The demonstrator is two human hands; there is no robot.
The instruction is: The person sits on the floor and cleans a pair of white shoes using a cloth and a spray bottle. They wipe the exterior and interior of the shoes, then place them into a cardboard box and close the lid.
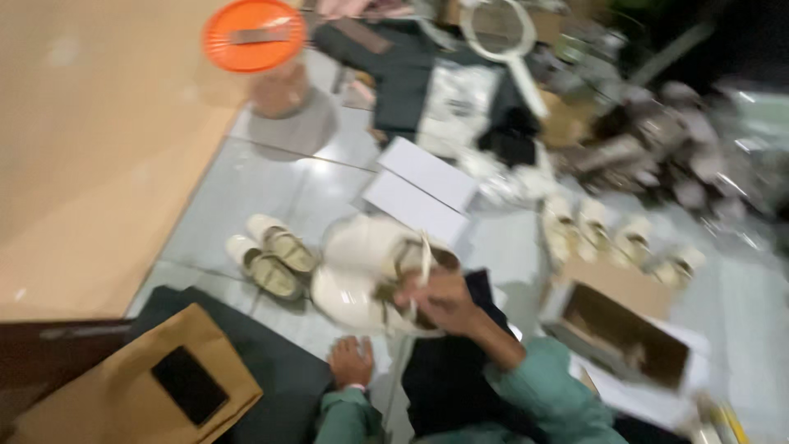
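The picture is motion-blurred. My right hand, in a teal sleeve, grips the strap of a cream shoe, one of a pair lying on the tiled floor just ahead of me. My left hand rests low on the floor near my dark trouser leg, fingers curled and apparently holding nothing. A second pair of cream shoes lies left of the held pair.
An open cardboard shoe box sits at right, with several more cream shoes behind it. White box lids lie ahead. An orange-lidded jar, a brown paper bag with a phone on it, and piled clothes surround me.
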